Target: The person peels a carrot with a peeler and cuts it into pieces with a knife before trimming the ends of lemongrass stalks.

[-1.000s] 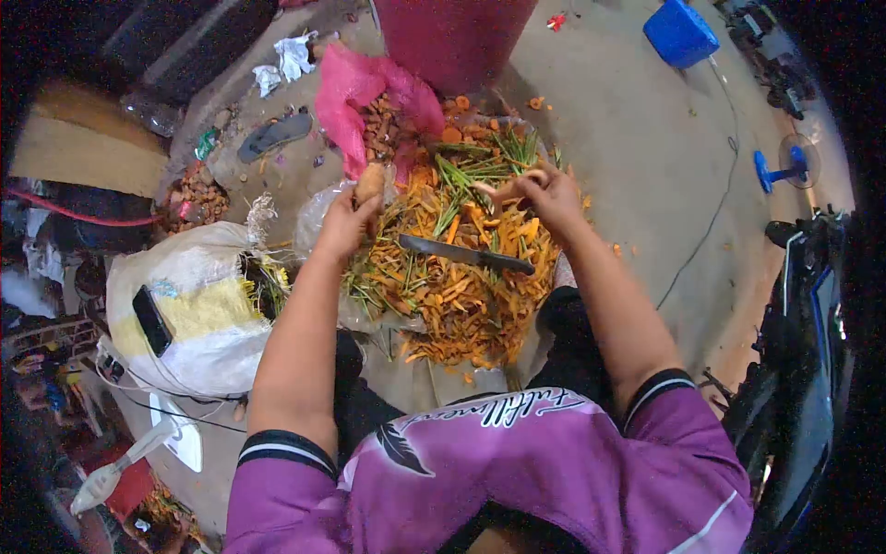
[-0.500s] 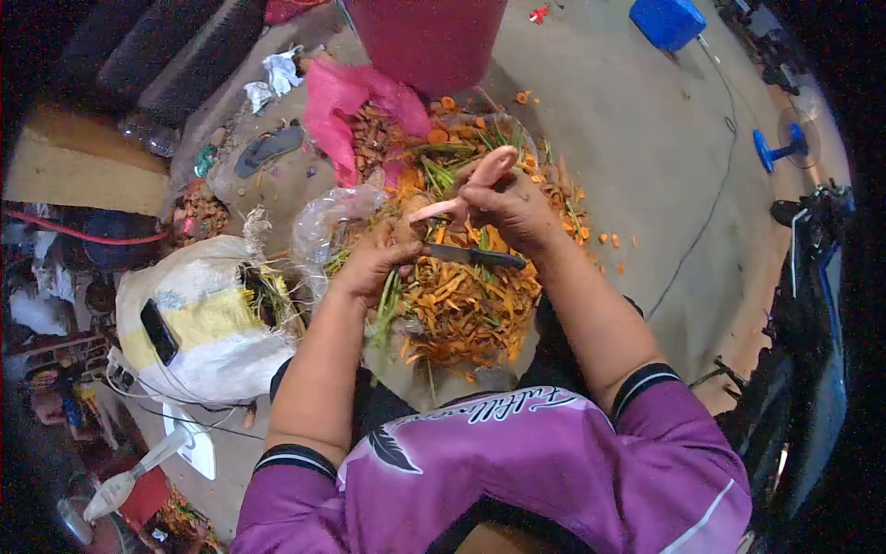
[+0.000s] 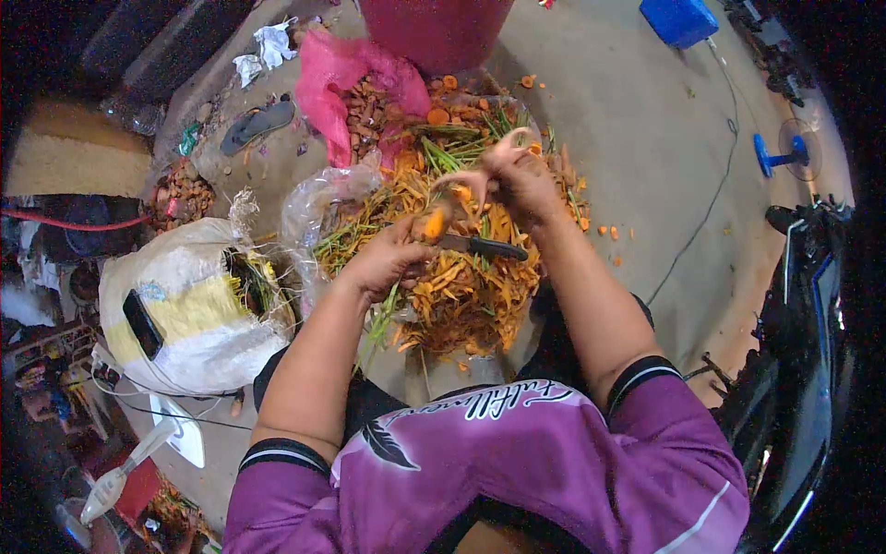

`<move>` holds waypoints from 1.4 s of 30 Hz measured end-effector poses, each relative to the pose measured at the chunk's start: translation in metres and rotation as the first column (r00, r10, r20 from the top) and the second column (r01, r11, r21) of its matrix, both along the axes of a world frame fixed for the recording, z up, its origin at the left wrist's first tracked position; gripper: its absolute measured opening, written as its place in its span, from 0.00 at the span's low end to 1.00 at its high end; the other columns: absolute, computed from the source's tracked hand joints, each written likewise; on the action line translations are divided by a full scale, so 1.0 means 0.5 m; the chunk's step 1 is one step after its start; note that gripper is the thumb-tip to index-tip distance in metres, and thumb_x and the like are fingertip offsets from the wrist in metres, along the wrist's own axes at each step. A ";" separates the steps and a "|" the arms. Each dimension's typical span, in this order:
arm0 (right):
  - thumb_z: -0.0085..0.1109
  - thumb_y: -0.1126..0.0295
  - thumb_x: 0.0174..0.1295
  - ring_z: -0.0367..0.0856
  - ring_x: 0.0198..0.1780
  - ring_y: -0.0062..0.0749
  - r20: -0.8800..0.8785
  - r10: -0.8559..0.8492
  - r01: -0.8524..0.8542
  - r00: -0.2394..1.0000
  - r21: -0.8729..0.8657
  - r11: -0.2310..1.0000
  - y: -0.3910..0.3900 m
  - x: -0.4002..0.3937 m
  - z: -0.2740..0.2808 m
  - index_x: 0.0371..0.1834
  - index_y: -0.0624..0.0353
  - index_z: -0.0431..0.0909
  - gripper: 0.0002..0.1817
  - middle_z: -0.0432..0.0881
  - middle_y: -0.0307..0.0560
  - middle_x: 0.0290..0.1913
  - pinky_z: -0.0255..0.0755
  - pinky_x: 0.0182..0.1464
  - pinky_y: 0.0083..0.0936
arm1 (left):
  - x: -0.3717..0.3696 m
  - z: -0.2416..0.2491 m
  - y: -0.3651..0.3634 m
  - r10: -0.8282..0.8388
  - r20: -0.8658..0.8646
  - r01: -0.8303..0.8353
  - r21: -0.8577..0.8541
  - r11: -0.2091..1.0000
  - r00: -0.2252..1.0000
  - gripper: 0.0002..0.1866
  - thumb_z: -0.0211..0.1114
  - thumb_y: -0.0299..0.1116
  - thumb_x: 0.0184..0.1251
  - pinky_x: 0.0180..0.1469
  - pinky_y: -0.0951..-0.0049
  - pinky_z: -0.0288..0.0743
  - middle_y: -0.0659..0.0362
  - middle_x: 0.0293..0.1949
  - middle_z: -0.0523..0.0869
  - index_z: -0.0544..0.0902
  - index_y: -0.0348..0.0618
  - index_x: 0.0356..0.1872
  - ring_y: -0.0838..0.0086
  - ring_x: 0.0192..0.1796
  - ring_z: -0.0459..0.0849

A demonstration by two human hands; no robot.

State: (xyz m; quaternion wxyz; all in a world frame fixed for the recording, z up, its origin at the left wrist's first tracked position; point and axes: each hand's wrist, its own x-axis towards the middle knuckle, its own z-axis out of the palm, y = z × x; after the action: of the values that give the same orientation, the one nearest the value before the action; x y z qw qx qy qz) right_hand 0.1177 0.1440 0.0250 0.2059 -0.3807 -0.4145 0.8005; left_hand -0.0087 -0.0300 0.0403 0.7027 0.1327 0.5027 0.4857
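My left hand [image 3: 388, 258] is closed around a carrot [image 3: 434, 224], its bright orange end facing up between the fingers. My right hand [image 3: 526, 189] grips a pale pink Y-shaped peeler [image 3: 475, 180], blurred by motion, with its forked end directed left, close above the carrot. Beneath both hands, a black-handled knife [image 3: 498, 248] extends across, its blade toward my left hand. Under it all spreads a heap of orange peelings [image 3: 471, 309] mixed with green stalks [image 3: 452, 155]. Round orange slices [image 3: 438, 116] are at the heap's far side.
A pink mesh bag [image 3: 323, 92] with brown pieces and a large red tub [image 3: 438, 32] stand beyond the heap. On the left, a white and yellow sack [image 3: 185, 305] bears a phone [image 3: 142, 323]. A blue fan [image 3: 780, 157] and a cable [image 3: 711, 208] are on the right.
The carrot's orange end now shows in my left hand, turned upward. The peeler has tilted, its fork shifting slightly right and up. The whole view has shifted a little.
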 end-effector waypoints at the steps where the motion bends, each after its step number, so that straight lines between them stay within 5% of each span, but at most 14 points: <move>1: 0.60 0.64 0.50 0.74 0.22 0.22 0.035 -0.036 0.035 0.999 0.038 0.999 0.029 0.012 -0.019 0.26 0.59 0.74 0.10 0.76 0.39 0.23 0.69 0.25 0.18 | -0.001 -0.007 -0.005 0.026 -0.063 -0.028 -0.035 0.999 0.998 0.23 0.58 0.28 0.50 0.16 0.85 0.54 0.66 0.24 0.70 0.67 0.45 0.50 0.85 0.18 0.65; 3: 0.59 0.65 0.51 0.75 0.23 0.22 0.069 -0.105 0.100 0.992 0.071 0.992 0.044 0.018 -0.022 0.27 0.59 0.74 0.09 0.76 0.39 0.25 0.68 0.24 0.17 | -0.008 -0.022 -0.007 -0.043 -0.203 0.046 0.010 0.999 0.978 0.23 0.58 0.29 0.51 0.22 0.84 0.61 0.64 0.27 0.73 0.66 0.42 0.51 0.82 0.23 0.70; 7: 0.59 0.64 0.51 0.73 0.25 0.21 -0.008 0.174 -0.172 0.985 0.103 0.980 -0.033 -0.009 0.018 0.28 0.60 0.74 0.10 0.76 0.39 0.25 0.68 0.28 0.18 | -0.011 -0.066 -0.005 -0.159 -0.573 0.201 0.010 0.979 0.804 0.25 0.60 0.29 0.51 0.39 0.79 0.69 0.58 0.37 0.78 0.67 0.37 0.52 0.76 0.37 0.76; 10: 0.57 0.66 0.52 0.73 0.25 0.23 0.077 0.228 -0.240 0.970 0.200 0.950 -0.035 -0.013 -0.034 0.29 0.59 0.71 0.09 0.75 0.39 0.25 0.68 0.29 0.18 | 0.009 -0.007 0.005 -0.082 -0.549 0.150 0.081 0.985 0.832 0.26 0.62 0.27 0.49 0.49 0.77 0.66 0.55 0.45 0.77 0.67 0.36 0.52 0.75 0.45 0.75; 12: 0.60 0.65 0.49 0.74 0.23 0.23 0.133 0.114 -0.108 0.985 -0.052 0.993 0.000 0.003 -0.032 0.27 0.59 0.74 0.09 0.77 0.38 0.25 0.68 0.26 0.19 | 0.014 -0.043 0.000 -0.045 -0.515 0.097 0.074 0.993 0.856 0.26 0.63 0.26 0.48 0.46 0.78 0.68 0.55 0.44 0.77 0.67 0.35 0.51 0.77 0.44 0.74; 16: 0.59 0.66 0.50 0.74 0.22 0.24 0.138 -0.102 0.094 0.985 0.067 0.993 0.042 0.025 -0.025 0.27 0.60 0.72 0.10 0.76 0.39 0.25 0.69 0.25 0.20 | 0.016 -0.011 0.000 -0.075 -0.583 0.103 0.015 0.995 0.809 0.24 0.63 0.27 0.47 0.45 0.76 0.69 0.54 0.42 0.78 0.68 0.35 0.49 0.75 0.42 0.76; 20: 0.61 0.64 0.49 0.73 0.23 0.21 0.004 0.143 -0.143 0.990 0.096 0.985 -0.026 0.004 -0.001 0.26 0.60 0.74 0.11 0.76 0.38 0.23 0.68 0.26 0.18 | 0.007 -0.055 0.000 -0.212 -0.758 0.251 -0.066 0.966 0.617 0.22 0.64 0.30 0.47 0.45 0.72 0.69 0.50 0.39 0.79 0.72 0.34 0.45 0.68 0.41 0.78; 22: 0.62 0.63 0.47 0.73 0.23 0.21 0.012 0.279 -0.278 0.960 0.123 0.952 -0.053 0.002 -0.018 0.25 0.61 0.74 0.12 0.76 0.38 0.23 0.68 0.27 0.18 | 0.014 -0.063 -0.001 -0.139 -0.799 0.241 0.008 0.970 0.585 0.20 0.64 0.31 0.47 0.46 0.71 0.69 0.49 0.38 0.80 0.73 0.35 0.43 0.65 0.41 0.78; 23: 0.63 0.63 0.47 0.73 0.23 0.22 0.189 0.245 -0.264 0.951 0.082 0.961 -0.039 0.009 -0.037 0.27 0.62 0.75 0.13 0.77 0.39 0.24 0.68 0.28 0.18 | 0.017 -0.064 0.000 -0.100 -0.816 0.237 0.046 0.970 0.569 0.19 0.64 0.32 0.47 0.46 0.71 0.68 0.49 0.37 0.80 0.74 0.35 0.42 0.63 0.41 0.78; 26: 0.62 0.65 0.48 0.74 0.23 0.24 0.111 -0.064 0.038 0.992 0.226 0.973 0.034 0.026 -0.038 0.25 0.63 0.75 0.11 0.77 0.41 0.23 0.69 0.27 0.20 | 0.019 -0.046 0.000 -0.141 -0.812 0.220 -0.016 0.975 0.567 0.21 0.64 0.34 0.48 0.46 0.71 0.68 0.49 0.38 0.80 0.73 0.36 0.43 0.63 0.41 0.78; 29: 0.60 0.69 0.51 0.74 0.19 0.26 0.114 -0.234 0.213 0.966 0.168 0.962 0.072 0.049 -0.046 0.24 0.64 0.73 0.09 0.77 0.43 0.22 0.69 0.22 0.21 | 0.012 -0.064 -0.002 -0.070 -0.801 0.170 0.041 0.985 0.595 0.23 0.65 0.35 0.48 0.45 0.70 0.68 0.50 0.37 0.80 0.71 0.35 0.44 0.64 0.41 0.78; 33: 0.60 0.65 0.52 0.73 0.21 0.23 -0.130 -0.099 0.099 0.987 -0.004 0.995 0.012 0.025 0.002 0.24 0.62 0.73 0.11 0.76 0.41 0.22 0.67 0.23 0.19 | 0.009 -0.031 0.005 -0.075 -0.755 0.156 0.036 0.987 0.652 0.24 0.65 0.35 0.49 0.41 0.72 0.70 0.54 0.36 0.78 0.68 0.33 0.45 0.70 0.39 0.77; 38: 0.60 0.62 0.51 0.72 0.21 0.21 -0.027 0.060 -0.059 0.998 0.014 0.998 0.003 0.021 -0.006 0.24 0.60 0.73 0.12 0.76 0.39 0.22 0.66 0.24 0.17 | 0.007 -0.010 0.015 -0.115 -0.454 0.098 -0.061 0.993 0.884 0.27 0.64 0.27 0.49 0.29 0.78 0.72 0.58 0.36 0.76 0.63 0.37 0.51 0.78 0.34 0.76; 42: 0.60 0.62 0.51 0.72 0.21 0.21 -0.021 0.025 -0.024 0.999 0.056 0.998 -0.002 0.019 0.004 0.23 0.61 0.73 0.12 0.76 0.39 0.22 0.66 0.23 0.18 | 0.008 -0.010 0.017 0.033 -0.172 -0.016 0.100 0.995 0.985 0.32 0.65 0.26 0.46 0.26 0.82 0.70 0.59 0.39 0.76 0.61 0.40 0.55 0.79 0.34 0.75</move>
State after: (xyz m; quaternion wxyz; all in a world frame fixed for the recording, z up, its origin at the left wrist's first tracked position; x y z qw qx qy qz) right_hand 0.1271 0.1433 0.0268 0.2110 -0.3611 -0.4391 0.7952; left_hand -0.0045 -0.0214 0.0354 0.6428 0.2027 0.5390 0.5051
